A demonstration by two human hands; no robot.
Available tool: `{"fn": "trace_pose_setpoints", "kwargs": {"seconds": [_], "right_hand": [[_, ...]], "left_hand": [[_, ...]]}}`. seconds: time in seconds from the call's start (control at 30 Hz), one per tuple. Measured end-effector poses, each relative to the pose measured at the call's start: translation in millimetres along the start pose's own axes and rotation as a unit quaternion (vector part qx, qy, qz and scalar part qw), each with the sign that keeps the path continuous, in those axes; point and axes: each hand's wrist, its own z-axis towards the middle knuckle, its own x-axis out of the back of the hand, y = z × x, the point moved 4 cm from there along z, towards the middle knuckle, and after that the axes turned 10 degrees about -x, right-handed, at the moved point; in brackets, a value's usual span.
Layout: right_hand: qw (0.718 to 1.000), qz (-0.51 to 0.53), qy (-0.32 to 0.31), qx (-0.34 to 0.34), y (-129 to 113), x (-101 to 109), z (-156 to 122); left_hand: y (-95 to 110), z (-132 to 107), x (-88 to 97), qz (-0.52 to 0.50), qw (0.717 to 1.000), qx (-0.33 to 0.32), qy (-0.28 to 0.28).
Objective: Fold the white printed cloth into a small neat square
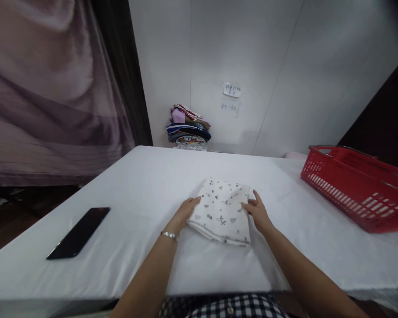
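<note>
A folded white cloth [220, 212] with a small grey and green print lies on the white-covered table, its layered edge toward me. My left hand [185, 211] grips its left edge, thumb on top and the other fingers mostly hidden beneath. At the right edge, my right hand [258, 213] pinches the fabric with the thumb over it, while one finger sticks out past the side. A silver bracelet [170, 235] circles my left wrist. Whether the cloth is a garment or a plain sheet, I cannot tell.
A black phone-like slab [79, 233] lies on the table [135, 185] to the left. On the right stands a red plastic basket [354, 187]. Folded clothes [189, 126] are stacked at the back by the wall, near a handwritten label [231, 90]. A pinkish curtain [53, 97] hangs at left.
</note>
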Motion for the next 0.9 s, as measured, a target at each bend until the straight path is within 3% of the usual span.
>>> {"fn": "trace_pose_setpoints", "kwargs": {"seconds": [0.1,0.23,0.33,0.47,0.53,0.73,0.83,0.9], "right_hand": [[1.0,-0.011,0.001,0.022,-2.1,7.1,7.3],[0.994,0.004,-0.007,-0.108,16.2,19.1,11.0],[0.993,0.003,-0.026,-0.112,14.9,19.7,7.6],[0.992,-0.042,-0.039,-0.114,5.7,13.7,6.3],[0.991,-0.062,-0.043,-0.111,4.6,11.4,9.5],[0.991,-0.126,-0.006,-0.05,15.9,19.9,27.7],[0.966,-0.257,0.014,-0.007,18.8,24.4,34.5],[0.936,-0.344,0.027,0.075,11.7,20.6,33.8]], "left_hand": [[-6.9,-9.4,1.2,0.071,0.996,-0.028,0.055],[-29.3,-17.1,1.2,0.085,0.995,0.027,0.046],[-33.2,-18.0,2.0,0.049,0.996,0.046,0.052],[-26.8,-17.8,-7.6,-0.056,0.996,0.065,0.011],[-25.6,-17.5,-11.8,-0.056,0.996,0.067,0.005],[-32.3,-14.8,-13.2,0.099,0.993,0.033,0.049],[-33.1,-17.5,-13.7,0.097,0.993,0.037,0.054],[-31.8,-20.5,-15.3,0.052,0.997,0.047,0.039]]}}
